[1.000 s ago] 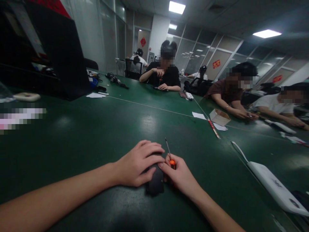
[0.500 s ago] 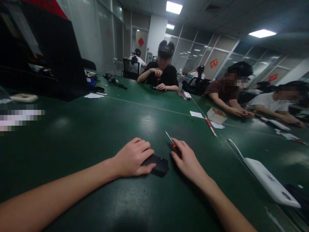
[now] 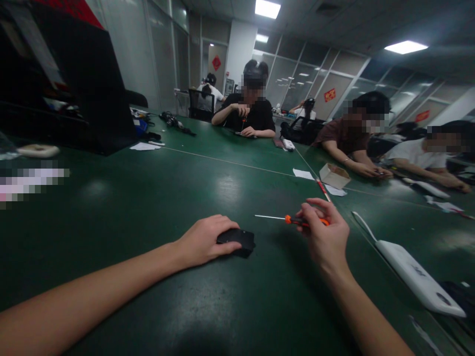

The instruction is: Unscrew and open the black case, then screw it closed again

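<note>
Green table [image 3: 148, 212] lies open leftward.

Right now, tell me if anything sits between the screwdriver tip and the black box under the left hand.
Nothing visible does. The screwdriver in the right hand points left above the bare green table; the black box lies under the left hand, below its tip.

Table [image 3: 156, 198]: dark green, smooth, semi-gloss, reflecting ceiling lights. Black device [image 3: 237, 240]: matt plastic casing. Screwdriver [image 3: 293, 220]: bright metal shaft, glossy orange plastic handle. White keyboard [image 3: 419, 277]: smooth plastic. Small box [image 3: 334, 175]: plain matt cardboard. Paper sheet [image 3: 303, 174]: matt.
</note>
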{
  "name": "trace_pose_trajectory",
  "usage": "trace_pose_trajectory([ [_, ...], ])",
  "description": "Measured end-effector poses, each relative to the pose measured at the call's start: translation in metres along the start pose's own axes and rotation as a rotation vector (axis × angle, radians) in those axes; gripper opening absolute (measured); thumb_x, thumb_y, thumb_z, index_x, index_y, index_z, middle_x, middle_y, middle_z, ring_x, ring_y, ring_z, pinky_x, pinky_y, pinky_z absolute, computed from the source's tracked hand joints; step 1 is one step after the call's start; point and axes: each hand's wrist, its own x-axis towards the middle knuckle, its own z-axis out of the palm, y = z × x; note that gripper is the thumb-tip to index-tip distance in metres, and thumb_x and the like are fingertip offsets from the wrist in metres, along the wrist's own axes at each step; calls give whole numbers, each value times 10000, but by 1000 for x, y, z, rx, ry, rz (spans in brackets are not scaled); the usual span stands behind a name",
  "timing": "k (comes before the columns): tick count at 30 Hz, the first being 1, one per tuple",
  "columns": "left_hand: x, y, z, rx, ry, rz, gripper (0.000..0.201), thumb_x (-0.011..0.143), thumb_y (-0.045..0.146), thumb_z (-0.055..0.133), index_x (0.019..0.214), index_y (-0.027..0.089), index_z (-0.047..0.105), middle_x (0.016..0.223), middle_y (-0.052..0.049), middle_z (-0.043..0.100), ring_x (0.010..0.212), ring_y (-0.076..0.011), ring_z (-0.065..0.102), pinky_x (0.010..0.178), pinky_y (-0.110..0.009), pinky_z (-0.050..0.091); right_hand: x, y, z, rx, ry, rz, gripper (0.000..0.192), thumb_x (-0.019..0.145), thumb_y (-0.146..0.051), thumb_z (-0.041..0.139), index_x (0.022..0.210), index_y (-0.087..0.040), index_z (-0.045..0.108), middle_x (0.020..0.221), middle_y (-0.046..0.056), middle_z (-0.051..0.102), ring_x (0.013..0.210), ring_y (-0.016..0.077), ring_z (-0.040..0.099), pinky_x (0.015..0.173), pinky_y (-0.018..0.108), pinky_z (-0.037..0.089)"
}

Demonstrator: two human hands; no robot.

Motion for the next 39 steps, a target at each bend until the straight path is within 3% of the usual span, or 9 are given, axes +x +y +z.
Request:
trace_pose_trajectory([
  [5, 0, -7, 0, 11, 7, -19, 336, 930, 434, 559, 1149, 186, 617, 1050, -73, 663, 947, -218, 600, 828, -362, 475, 0, -6, -5, -105, 44, -83, 323, 791, -454, 745, 749, -155, 630, 549, -1, 629, 373, 93, 520, 312, 171, 400],
  [15, -2, -7, -1, 9, -2, -25, 329, 926, 413, 576, 1163, 186, 603, 1076, -65, 663, 960, -213, 600, 844, -364, 473, -5, -5, 0, -159, -31, -113, 286, 798, -412, 738, 728, -150, 646, 554, 8, 640, 433, 110, 563, 339, 167, 435],
  [24, -2, -6, 0, -4, -4, -47, 350, 921, 441, 578, 1170, 197, 604, 1081, -60, 659, 961, -213, 597, 846, -366, 468, -4, -7, -2, -166, -14, -117, 291, 804, -424, 732, 737, -155, 644, 559, 5, 636, 410, 105, 539, 335, 176, 424],
  [29, -1, -4, -1, -13, -9, -45, 333, 916, 425, 588, 1156, 196, 610, 1072, -58, 657, 956, -213, 592, 837, -356, 458, -3, 1, 2, -151, -58, -39, 342, 801, -485, 720, 738, -160, 637, 567, -3, 610, 419, 100, 505, 344, 184, 394],
  [33, -1, -5, -1, -11, -19, -45, 325, 907, 428, 601, 1122, 185, 618, 1047, -66, 652, 936, -220, 585, 820, -356, 451, -3, 23, 9, -197, -249, 116, 476, 831, -593, 638, 646, -156, 593, 547, -2, 559, 425, 91, 463, 371, 192, 344],
  [35, -1, -5, -1, -14, -22, -37, 332, 909, 441, 595, 1112, 180, 618, 1036, -71, 651, 929, -223, 583, 817, -358, 449, -1, 36, 11, -204, -270, 191, 532, 847, -662, 557, 666, -163, 582, 540, -8, 533, 404, 93, 430, 361, 204, 295],
  [39, -2, -4, -1, -22, -14, -29, 342, 914, 449, 586, 1129, 185, 613, 1062, -79, 651, 955, -228, 579, 834, -363, 447, 4, 50, 11, -290, -313, 189, 585, 863, -703, 480, 705, -156, 614, 561, 0, 537, 408, 107, 425, 388, 233, 290],
])
